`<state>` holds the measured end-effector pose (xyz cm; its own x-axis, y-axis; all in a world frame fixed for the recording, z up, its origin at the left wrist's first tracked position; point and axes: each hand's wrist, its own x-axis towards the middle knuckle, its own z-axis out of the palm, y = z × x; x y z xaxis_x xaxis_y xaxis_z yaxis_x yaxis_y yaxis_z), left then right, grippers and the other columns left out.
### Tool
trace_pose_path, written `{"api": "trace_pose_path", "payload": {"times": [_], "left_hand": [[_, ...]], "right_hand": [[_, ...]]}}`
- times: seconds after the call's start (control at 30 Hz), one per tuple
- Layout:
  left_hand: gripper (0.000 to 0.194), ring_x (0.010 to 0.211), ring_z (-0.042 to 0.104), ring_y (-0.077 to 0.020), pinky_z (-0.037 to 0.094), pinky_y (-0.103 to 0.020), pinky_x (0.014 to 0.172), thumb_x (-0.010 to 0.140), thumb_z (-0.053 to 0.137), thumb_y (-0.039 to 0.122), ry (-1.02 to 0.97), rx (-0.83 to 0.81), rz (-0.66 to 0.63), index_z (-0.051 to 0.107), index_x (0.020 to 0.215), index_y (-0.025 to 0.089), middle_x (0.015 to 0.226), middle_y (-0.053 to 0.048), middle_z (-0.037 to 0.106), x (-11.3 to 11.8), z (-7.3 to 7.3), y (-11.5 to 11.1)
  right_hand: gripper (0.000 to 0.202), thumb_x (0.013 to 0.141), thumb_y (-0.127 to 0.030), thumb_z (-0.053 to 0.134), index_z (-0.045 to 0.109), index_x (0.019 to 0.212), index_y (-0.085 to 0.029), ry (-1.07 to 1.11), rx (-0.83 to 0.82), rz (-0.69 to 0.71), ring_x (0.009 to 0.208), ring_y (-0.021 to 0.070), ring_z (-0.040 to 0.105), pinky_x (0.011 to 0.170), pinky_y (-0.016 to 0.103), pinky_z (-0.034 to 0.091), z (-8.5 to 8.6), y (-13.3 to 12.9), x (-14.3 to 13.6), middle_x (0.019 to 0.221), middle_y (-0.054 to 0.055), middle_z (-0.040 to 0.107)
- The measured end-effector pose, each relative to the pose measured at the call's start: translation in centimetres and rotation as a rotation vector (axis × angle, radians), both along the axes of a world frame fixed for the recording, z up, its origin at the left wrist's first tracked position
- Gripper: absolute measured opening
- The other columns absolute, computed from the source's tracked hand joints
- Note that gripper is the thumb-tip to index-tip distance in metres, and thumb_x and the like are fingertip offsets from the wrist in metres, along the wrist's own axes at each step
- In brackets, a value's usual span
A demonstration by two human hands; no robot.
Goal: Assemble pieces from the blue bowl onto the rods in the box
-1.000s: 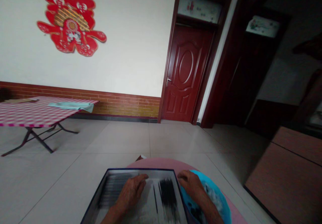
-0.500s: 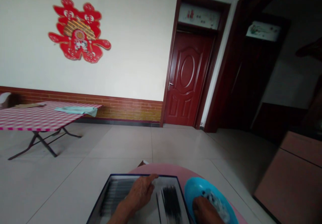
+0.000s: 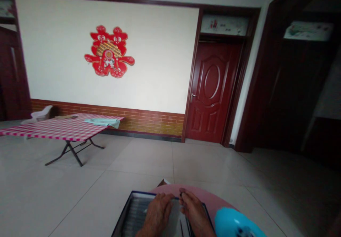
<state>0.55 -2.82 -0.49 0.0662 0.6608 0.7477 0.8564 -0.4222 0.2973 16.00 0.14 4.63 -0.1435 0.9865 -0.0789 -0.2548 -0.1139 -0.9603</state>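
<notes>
A shallow dark-edged box [image 3: 123,212] lies on a round pink table [image 3: 210,198], with a row of thin grey sticks in its left part. My left hand [image 3: 159,210] is over the middle of the box, fingers bent together; what they hold, if anything, is hidden. Beside it, my right hand [image 3: 193,208] pinches a small dark item too small to name, above the box's right side. Part of the dark thin pieces below my right hand is covered by it. The blue bowl [image 3: 231,221] on the right holds small dark and clear things.
A folding table [image 3: 64,128] with a checked cloth stands at the left, a pale green cloth [image 3: 102,122] on it and a white chair [image 3: 42,113] behind. A red door [image 3: 210,91] is in the far wall. A small carton [image 3: 163,183] shows behind the pink table.
My right hand has left the blue bowl and come over the box, close to my left hand. The view has shifted, so the room appears lower and further right.
</notes>
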Motion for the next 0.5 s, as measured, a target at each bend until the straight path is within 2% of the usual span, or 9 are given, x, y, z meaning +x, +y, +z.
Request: {"api": "trace_pose_path", "payload": {"times": [0.1,0.23,0.5], "left_hand": [[0.027,0.095,0.064,-0.0213,0.053,-0.036,0.083,0.093,0.039,0.025,-0.014,0.034,-0.007,0.06,0.11,0.022,0.101,-0.007,0.07,0.3,-0.1,-0.2],[0.028,0.093,0.065,-0.021,0.054,-0.035,0.081,0.092,0.04,0.024,-0.031,0.018,-0.048,0.06,0.11,0.022,0.102,-0.006,0.07,0.9,0.2,-0.4],[0.027,0.087,0.065,-0.0212,0.053,-0.035,0.078,0.087,0.043,0.021,-0.067,-0.1,-0.043,0.064,0.105,0.023,0.096,-0.006,0.07,0.7,0.9,-0.8]], "right_hand": [[0.043,0.057,-0.045,0.078,0.07,0.091,-0.02,0.125,-0.062,0.042,0.075,0.0174,0.063,0.063,0.026,0.047,-1.4,-0.5,0.0,0.081,0.004,0.071],[0.044,0.055,-0.046,0.08,0.07,0.089,-0.021,0.154,-0.106,0.078,0.08,0.0187,0.064,0.067,0.026,0.048,-2.1,-1.0,0.3,0.088,0.005,0.071],[0.042,0.061,-0.045,0.074,0.07,0.093,-0.019,-0.049,-0.041,0.088,0.086,0.0216,0.063,0.067,0.027,0.048,-2.3,-0.8,-0.4,0.094,0.007,0.071]]}}
